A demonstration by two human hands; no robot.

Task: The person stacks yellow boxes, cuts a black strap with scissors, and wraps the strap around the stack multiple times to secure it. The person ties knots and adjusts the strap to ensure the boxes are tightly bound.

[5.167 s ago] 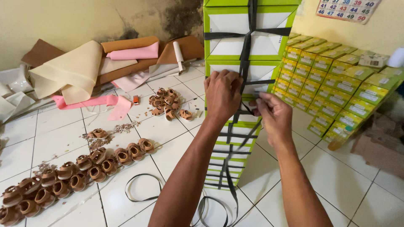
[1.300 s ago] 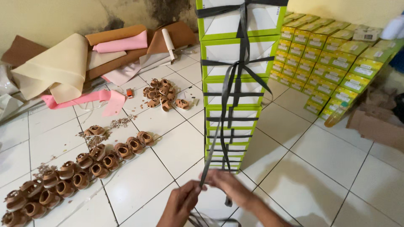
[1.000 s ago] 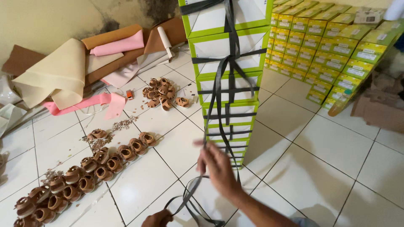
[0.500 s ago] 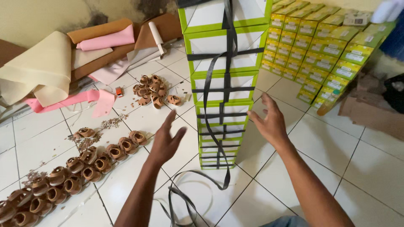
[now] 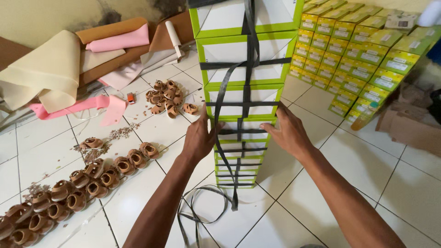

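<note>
Head view, nearest us, shows loose strap ends [image 5: 202,209] curling on the tiled floor [image 5: 367,165], untied. Beyond, our left hand [image 5: 200,138] and right hand [image 5: 289,133] press open-palmed against the box stack [image 5: 243,82], already laced with black strapping [image 5: 239,110].

White glazed floor tiles [image 5: 367,170] with dark grout lines, lit evenly by soft daylight. At the back, a yellowish wall [image 5: 41,18], stained dark near the top. Against it, folded sheets of cream, tan and pink material [image 5: 50,73], plus a white roll [image 5: 173,39]. On the left, rows of small brown sandals [image 5: 69,193] along the tiles, with a loose heap [image 5: 167,96] further back. At right, a slanting bank of small green-and-yellow boxes [image 5: 363,59]. Beyond, brown cardboard [image 5: 409,128] on the floor.
</note>
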